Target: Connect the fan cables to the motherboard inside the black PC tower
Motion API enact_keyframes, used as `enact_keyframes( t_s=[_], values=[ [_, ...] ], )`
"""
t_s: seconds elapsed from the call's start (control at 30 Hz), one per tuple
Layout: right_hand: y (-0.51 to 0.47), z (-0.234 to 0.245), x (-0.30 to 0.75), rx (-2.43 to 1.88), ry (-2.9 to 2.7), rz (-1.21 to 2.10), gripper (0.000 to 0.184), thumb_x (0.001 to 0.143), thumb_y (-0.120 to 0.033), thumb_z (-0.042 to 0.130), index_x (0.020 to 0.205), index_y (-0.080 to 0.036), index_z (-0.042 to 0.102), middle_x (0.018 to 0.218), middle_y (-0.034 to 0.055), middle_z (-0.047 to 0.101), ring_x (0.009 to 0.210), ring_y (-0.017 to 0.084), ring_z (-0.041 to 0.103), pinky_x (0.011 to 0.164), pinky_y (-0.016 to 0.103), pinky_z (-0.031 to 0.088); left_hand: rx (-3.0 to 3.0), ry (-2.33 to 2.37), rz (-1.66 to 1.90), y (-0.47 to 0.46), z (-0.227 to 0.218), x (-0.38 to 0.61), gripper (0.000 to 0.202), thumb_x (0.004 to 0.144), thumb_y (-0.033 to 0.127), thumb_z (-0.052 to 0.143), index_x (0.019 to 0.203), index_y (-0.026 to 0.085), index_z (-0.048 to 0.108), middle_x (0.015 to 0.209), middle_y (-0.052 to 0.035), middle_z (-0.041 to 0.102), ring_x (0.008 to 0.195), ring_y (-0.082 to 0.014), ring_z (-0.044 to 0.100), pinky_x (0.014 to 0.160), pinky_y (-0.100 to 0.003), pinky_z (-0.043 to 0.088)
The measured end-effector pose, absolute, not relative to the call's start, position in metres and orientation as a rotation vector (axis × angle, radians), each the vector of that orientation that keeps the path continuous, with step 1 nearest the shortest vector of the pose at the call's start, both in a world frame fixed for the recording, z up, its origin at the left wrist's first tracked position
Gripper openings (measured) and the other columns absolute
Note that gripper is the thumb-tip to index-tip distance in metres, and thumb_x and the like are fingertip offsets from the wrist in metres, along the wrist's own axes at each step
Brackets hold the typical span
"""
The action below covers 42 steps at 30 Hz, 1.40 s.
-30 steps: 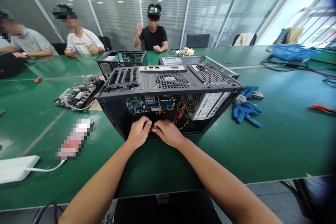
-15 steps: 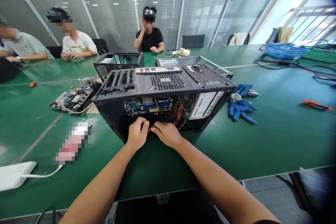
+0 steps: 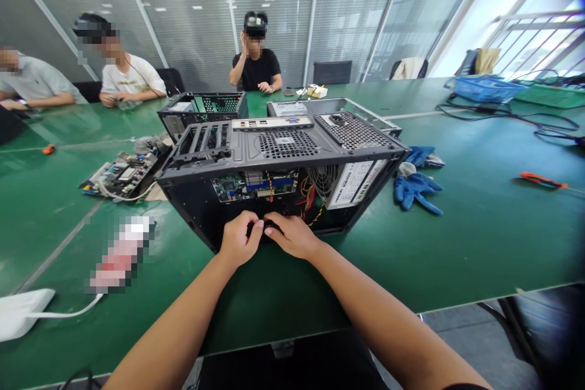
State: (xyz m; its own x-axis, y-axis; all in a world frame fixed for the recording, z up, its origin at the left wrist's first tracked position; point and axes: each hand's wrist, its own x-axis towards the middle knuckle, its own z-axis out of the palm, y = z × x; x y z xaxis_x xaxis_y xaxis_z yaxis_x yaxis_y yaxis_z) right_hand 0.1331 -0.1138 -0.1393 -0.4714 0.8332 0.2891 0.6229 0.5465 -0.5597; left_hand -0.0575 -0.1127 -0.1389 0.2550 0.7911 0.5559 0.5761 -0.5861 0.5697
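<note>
Left hand (image 3: 241,237) and right hand (image 3: 295,236) nearly meet at the case (image 3: 283,146), frame centre.
Both curl inward; whether either grip pinches anything, I cannot tell. The case opens towards frame bottom, probably for reach; the board (image 3: 256,186) shows deeper inside.

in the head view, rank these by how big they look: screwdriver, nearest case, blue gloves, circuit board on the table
1. nearest case
2. circuit board and blue gloves: too alike to rank
3. screwdriver
</note>
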Motion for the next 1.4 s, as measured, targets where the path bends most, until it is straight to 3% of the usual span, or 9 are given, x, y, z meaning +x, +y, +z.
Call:
enact_keyframes(
  t_s=[0.27, 0.57, 0.73, 0.87, 1.03, 1.13, 1.23, 1.3, 1.4],
  values=[
    [-0.112, -0.145, 0.134, -1.109, -2.236, 0.407, 0.025, 0.099, -0.037, 0.045, 0.096, -0.022, 0.064, 0.088, 0.0031, 0.067, 0.080, 0.015, 0.061, 0.072, 0.026, 0.041, 2.289, 1.131, 1.117, -0.111, -0.129, -0.061, 0.008, 0.081, 0.022, 0.055, 0.089, 0.020, 0.054, 0.073, 0.0007, 0.059, 0.062, -0.0132, 0.053, 0.061, -0.026, 0.042],
    [-0.106, -0.143, 0.136, -1.261, -2.116, 0.664, 0.029, 0.096, -0.036, 0.048, 0.076, -0.021, 0.061, 0.062, -0.0038, 0.056, 0.060, 0.011, 0.053, 0.059, 0.024, 0.033, 2.503, 1.112, 0.979, -0.099, -0.140, -0.067, 0.012, 0.091, 0.027, 0.053, 0.098, 0.022, 0.062, 0.089, -0.0041, 0.069, 0.081, -0.0193, 0.063, 0.076, -0.032, 0.048],
    [-0.106, -0.143, 0.137, -1.229, -2.164, 0.651, 0.030, 0.097, -0.037, 0.047, 0.078, -0.021, 0.064, 0.067, -0.0023, 0.061, 0.062, 0.011, 0.055, 0.060, 0.024, 0.033, 2.623, 1.059, 0.986, -0.100, -0.142, -0.068, 0.018, 0.093, 0.021, 0.047, 0.097, 0.023, 0.065, 0.095, -0.0058, 0.070, 0.082, -0.0195, 0.063, 0.079, -0.034, 0.046],
    [-0.107, -0.147, 0.135, -1.137, -2.250, 0.462, 0.024, 0.097, -0.033, 0.049, 0.085, -0.020, 0.065, 0.081, 0.0012, 0.068, 0.075, 0.014, 0.060, 0.069, 0.027, 0.037, 2.557, 1.035, 0.971, -0.106, -0.133, -0.066, 0.013, 0.090, 0.023, 0.051, 0.093, 0.021, 0.063, 0.087, -0.0057, 0.067, 0.079, -0.0198, 0.061, 0.077, -0.034, 0.045],
    [-0.110, -0.150, 0.129, -1.167, -2.383, 0.028, 0.027, 0.096, -0.036, 0.052, 0.080, -0.018, 0.063, 0.078, 0.0046, 0.068, 0.075, 0.018, 0.056, 0.072, 0.032, 0.033, 2.265, 1.097, 1.083, -0.108, -0.130, -0.062, 0.018, 0.093, 0.028, 0.048, 0.083, 0.020, 0.060, 0.077, -0.0030, 0.062, 0.075, -0.0173, 0.058, 0.074, -0.031, 0.045],
    [-0.111, -0.151, 0.126, -1.131, -2.378, -0.173, 0.028, 0.096, -0.037, 0.052, 0.077, -0.018, 0.063, 0.073, 0.0036, 0.065, 0.072, 0.018, 0.051, 0.069, 0.034, 0.029, 2.148, 1.198, 1.133, -0.107, -0.133, -0.061, 0.013, 0.090, 0.027, 0.053, 0.099, 0.019, 0.059, 0.087, -0.0039, 0.064, 0.085, -0.0188, 0.060, 0.079, -0.032, 0.047],
    [-0.111, -0.152, 0.126, -1.081, -2.311, -0.310, 0.027, 0.096, -0.035, 0.053, 0.078, -0.019, 0.064, 0.069, 0.0024, 0.062, 0.071, 0.017, 0.047, 0.068, 0.035, 0.027, 2.196, 1.198, 1.132, -0.105, -0.132, -0.061, 0.026, 0.086, 0.023, 0.055, 0.112, 0.019, 0.058, 0.108, -0.0085, 0.060, 0.104, -0.0227, 0.057, 0.089, -0.038, 0.047],
    [-0.111, -0.152, 0.127, -1.043, -2.257, -0.378, 0.024, 0.096, -0.034, 0.053, 0.082, -0.019, 0.067, 0.068, 0.0017, 0.062, 0.070, 0.017, 0.045, 0.067, 0.035, 0.026, 2.241, 1.140, 1.057, -0.104, -0.130, -0.062, 0.026, 0.087, 0.022, 0.052, 0.112, 0.019, 0.058, 0.111, -0.0097, 0.058, 0.107, -0.0230, 0.056, 0.092, -0.040, 0.047],
    [-0.111, -0.152, 0.128, -0.987, -2.212, -0.456, 0.020, 0.096, -0.030, 0.054, 0.088, -0.019, 0.069, 0.068, 0.0010, 0.062, 0.070, 0.017, 0.044, 0.068, 0.035, 0.027, 2.312, 1.064, 0.864, -0.102, -0.125, -0.063, 0.016, 0.089, 0.023, 0.049, 0.099, 0.018, 0.062, 0.102, -0.0080, 0.060, 0.097, -0.0213, 0.058, 0.090, -0.040, 0.047]
  ],
)
